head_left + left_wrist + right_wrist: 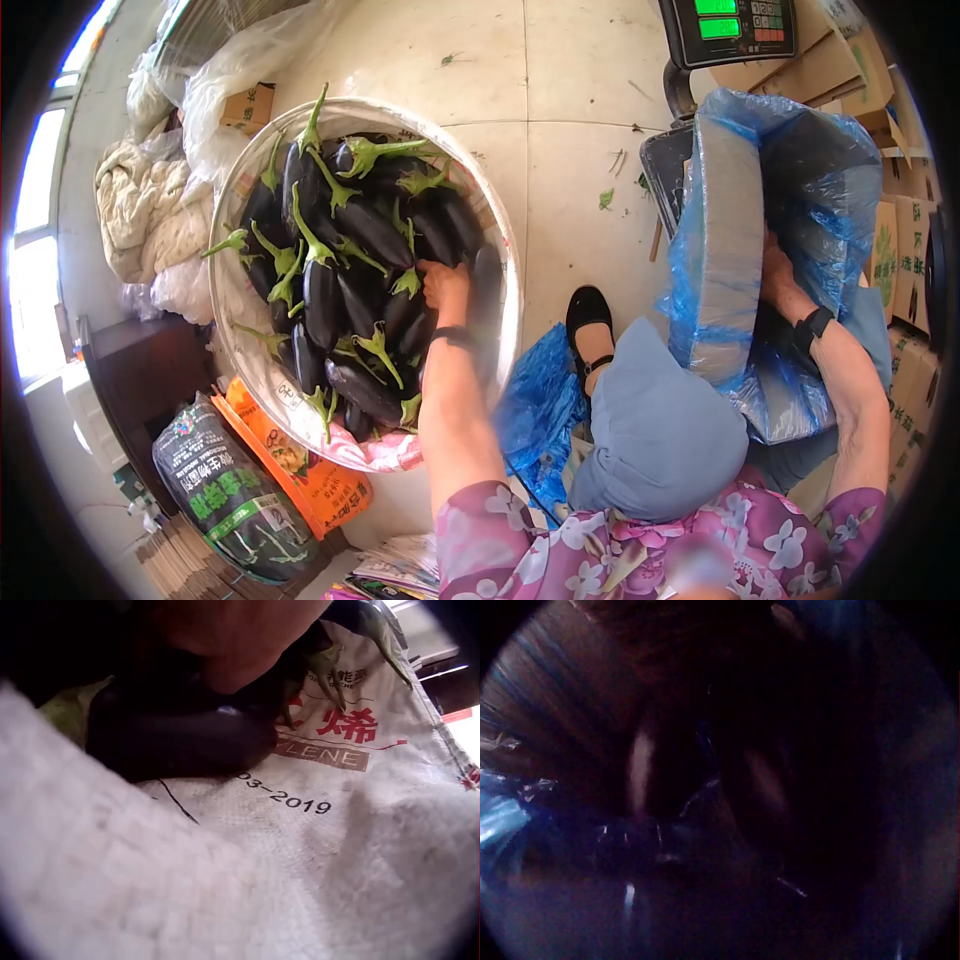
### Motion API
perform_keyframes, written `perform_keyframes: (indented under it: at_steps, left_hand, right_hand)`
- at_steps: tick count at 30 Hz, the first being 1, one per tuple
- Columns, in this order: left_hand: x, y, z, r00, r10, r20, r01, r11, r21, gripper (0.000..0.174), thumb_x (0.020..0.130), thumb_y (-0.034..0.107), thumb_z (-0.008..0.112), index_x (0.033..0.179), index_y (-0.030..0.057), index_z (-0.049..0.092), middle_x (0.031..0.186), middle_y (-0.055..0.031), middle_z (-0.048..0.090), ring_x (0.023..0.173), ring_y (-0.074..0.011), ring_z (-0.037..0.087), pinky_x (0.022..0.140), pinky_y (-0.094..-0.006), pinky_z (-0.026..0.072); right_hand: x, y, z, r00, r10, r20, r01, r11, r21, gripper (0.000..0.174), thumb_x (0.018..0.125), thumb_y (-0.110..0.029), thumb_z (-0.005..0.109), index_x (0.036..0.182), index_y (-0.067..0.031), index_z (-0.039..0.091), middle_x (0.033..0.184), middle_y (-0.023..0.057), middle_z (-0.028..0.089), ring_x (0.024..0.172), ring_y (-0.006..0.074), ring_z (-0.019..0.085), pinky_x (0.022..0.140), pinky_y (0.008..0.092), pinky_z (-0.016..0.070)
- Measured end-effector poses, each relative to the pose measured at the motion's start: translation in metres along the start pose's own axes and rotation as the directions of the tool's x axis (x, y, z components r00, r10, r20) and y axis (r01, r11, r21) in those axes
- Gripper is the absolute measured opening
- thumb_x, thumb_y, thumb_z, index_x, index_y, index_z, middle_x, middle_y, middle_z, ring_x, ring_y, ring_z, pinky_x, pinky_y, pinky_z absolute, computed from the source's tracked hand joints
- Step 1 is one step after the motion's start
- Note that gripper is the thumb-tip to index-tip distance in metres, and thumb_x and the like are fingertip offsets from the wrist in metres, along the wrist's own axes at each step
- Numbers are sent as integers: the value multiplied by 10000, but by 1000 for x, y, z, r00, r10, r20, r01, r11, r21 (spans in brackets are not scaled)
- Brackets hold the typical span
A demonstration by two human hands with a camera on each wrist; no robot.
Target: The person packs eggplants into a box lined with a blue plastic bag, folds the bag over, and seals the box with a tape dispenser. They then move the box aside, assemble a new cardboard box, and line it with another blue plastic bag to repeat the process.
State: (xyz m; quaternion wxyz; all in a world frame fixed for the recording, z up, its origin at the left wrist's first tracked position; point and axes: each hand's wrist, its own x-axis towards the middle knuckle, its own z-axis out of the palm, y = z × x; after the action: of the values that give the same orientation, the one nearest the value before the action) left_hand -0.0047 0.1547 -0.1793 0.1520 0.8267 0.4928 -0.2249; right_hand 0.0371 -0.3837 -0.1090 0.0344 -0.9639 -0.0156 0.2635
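Dark purple eggplants [323, 300] with green stems fill a large round basket lined with white woven sacking [507, 330] in the head view. My left hand [446, 287] is in among them at the basket's right side, fingers curled on an eggplant. The left wrist view has that hand [240, 645] over a dark eggplant [187, 746] by the printed sacking. My right hand [777, 268] reaches down into a box lined with blue plastic [725, 250]. Dim eggplants [641, 772] appear there in the right wrist view; darkness hides what the right fingers hold.
Under the box is a scale platform [662, 165], with its lit display [718, 18] behind. Cardboard boxes [905, 250] line the right side. A blue plastic sheet [545, 410] lies between basket and foot. Filled bags [230, 490] stand at lower left; a cloth bundle [150, 210] lies left.
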Motion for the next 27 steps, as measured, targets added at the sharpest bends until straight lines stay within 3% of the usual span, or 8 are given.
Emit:
perform_keyframes:
  at_steps: [7,12,15,17,19,22,25,27]
  left_hand:
    - [-40,1,-46,993,116,-25,-116,993,-1,735,783,576,694,1180,-28,567,1129,-293,659,1120,-431,626,972,-482,487]
    - [-65,-14,-51,981,192,0,-156,801,-578,680,782,469,755,1163,-71,592,1053,-250,679,962,-340,665,874,-398,509]
    - [-93,-6,-78,967,253,-39,-238,830,-504,684,760,409,781,1239,-25,555,1128,-282,667,1078,-419,642,956,-451,478]
    - [-96,-18,-70,925,311,-220,-381,747,-544,564,804,262,778,1222,-41,550,981,-156,673,884,-206,657,791,-317,521]
    - [-102,-27,-96,855,435,-284,-485,475,-734,567,806,163,770,1271,-35,513,984,-115,658,869,-164,647,754,-301,531]
    - [-115,-42,-163,825,547,-144,-420,423,-803,577,812,108,737,1314,-34,488,1082,-92,642,941,-153,628,853,-303,518]
    - [-125,-54,-177,786,600,-150,-445,380,-810,590,805,74,711,1342,-15,483,1104,-73,623,978,-148,607,877,-291,501]
    - [-143,-46,-162,829,552,-88,-349,389,-853,591,798,67,702,1344,-7,487,1099,-69,618,958,-145,599,862,-279,493]
  right_hand:
    - [8,1,4,991,77,109,-68,994,-85,995,833,-242,709,1515,89,64,1370,355,412,1146,487,568,949,494,503]
    - [20,32,15,984,94,152,-70,985,-156,1058,813,-290,735,1533,51,39,1381,339,420,1162,463,578,973,479,500]
    - [37,55,31,990,-129,53,134,986,-97,1076,791,-317,757,1545,16,66,1390,337,436,1153,452,591,972,483,502]
    - [26,41,3,995,34,98,-21,991,-132,1006,785,-351,759,1534,-38,165,1394,307,473,1161,450,588,973,491,500]
    - [4,-2,-54,975,84,206,-41,978,-203,791,802,-337,735,1443,-51,369,1285,300,576,1116,469,601,939,501,510]
    - [-5,-3,-77,982,-115,152,143,971,-189,368,829,-193,644,1142,0,629,997,324,653,966,517,612,832,529,517]
    - [-16,-37,-124,944,-243,225,295,926,-235,193,792,-107,596,911,34,653,898,313,644,871,515,606,770,529,498]
    - [-30,-66,-136,924,-383,9,376,903,-207,124,753,-65,567,738,57,584,764,295,607,781,502,585,711,529,469]
